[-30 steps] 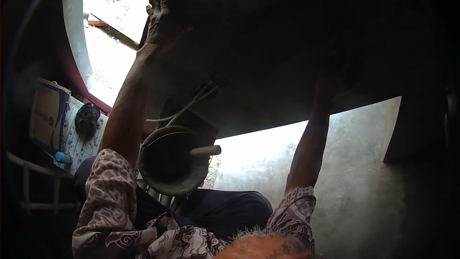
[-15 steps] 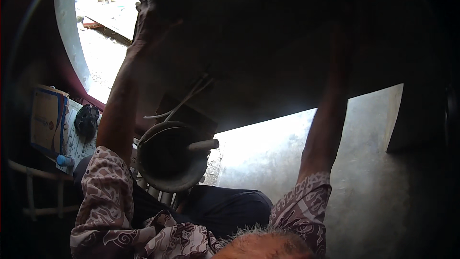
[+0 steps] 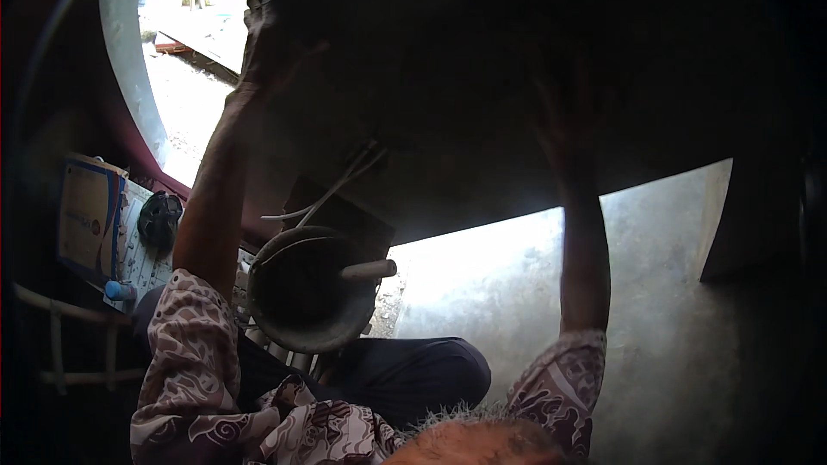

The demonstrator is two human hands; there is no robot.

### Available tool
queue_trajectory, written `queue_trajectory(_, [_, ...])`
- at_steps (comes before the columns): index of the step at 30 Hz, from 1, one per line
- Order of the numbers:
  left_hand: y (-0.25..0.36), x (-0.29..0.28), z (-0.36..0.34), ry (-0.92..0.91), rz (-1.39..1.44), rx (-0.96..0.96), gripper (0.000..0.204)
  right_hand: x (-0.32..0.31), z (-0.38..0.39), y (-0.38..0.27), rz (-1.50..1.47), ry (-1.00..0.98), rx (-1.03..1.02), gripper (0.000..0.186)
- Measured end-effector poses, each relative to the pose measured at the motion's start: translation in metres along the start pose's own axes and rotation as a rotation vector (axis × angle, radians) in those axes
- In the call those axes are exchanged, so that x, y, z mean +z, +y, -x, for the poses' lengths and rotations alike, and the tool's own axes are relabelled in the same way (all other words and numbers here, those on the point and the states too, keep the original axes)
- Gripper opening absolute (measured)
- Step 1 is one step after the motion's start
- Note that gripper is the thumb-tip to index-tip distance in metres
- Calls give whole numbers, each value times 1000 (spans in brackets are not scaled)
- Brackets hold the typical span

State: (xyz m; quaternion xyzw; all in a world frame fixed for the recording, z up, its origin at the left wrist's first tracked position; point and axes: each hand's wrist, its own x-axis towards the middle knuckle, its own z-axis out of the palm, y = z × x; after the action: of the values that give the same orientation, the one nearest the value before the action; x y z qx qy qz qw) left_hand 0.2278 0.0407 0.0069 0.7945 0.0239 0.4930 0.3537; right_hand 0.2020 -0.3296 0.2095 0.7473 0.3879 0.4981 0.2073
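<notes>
A large dark panel (image 3: 431, 120) fills the upper middle, mostly lost in shadow. My left hand (image 3: 265, 43) is at its left edge, fingers curled at the rim and thumb stretched over the dark face. My right hand (image 3: 568, 108) lies faintly visible against the panel farther right, fingers apart and holding nothing that I can see. Below the panel, between my arms, stands a round bucket (image 3: 269, 323) with a pale cylindrical handle (image 3: 369, 269) sticking out over its rim. The bucket's inside is too dark to make out.
White cables (image 3: 332, 189) hang behind the bucket. At left are a cardboard box (image 3: 86, 215), a dark rounded object (image 3: 159, 220), a blue-capped container (image 3: 119, 291) and a railing-like frame (image 3: 82, 319). A grey wall or slab (image 3: 663, 293) is at right, and a bright opening (image 3: 185, 77) at upper left.
My right hand and forearm have shifted left across the panel, and its fingers now show faintly. My left hand stays at the panel's edge. The whole view has shifted slightly.
</notes>
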Motion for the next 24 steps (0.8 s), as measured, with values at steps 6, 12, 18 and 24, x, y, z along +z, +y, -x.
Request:
queue_trajectory(6, [7, 6, -3, -2, 130, -4, 74, -16, -61, 26, 225, 167, 38, 48])
queue_trajectory(12, [13, 17, 1, -117, 98, -52, 120, -19, 15, 48, -127, 27, 281, 44])
queue_trajectory(18, [2, 15, 10, -88, 129, -46, 119, 0, -14, 5, 258, -4, 2, 44])
queue_trajectory(24, [31, 11, 5, -153, 267, -76, 117, -22, -5, 58, -34, 17, 337, 44])
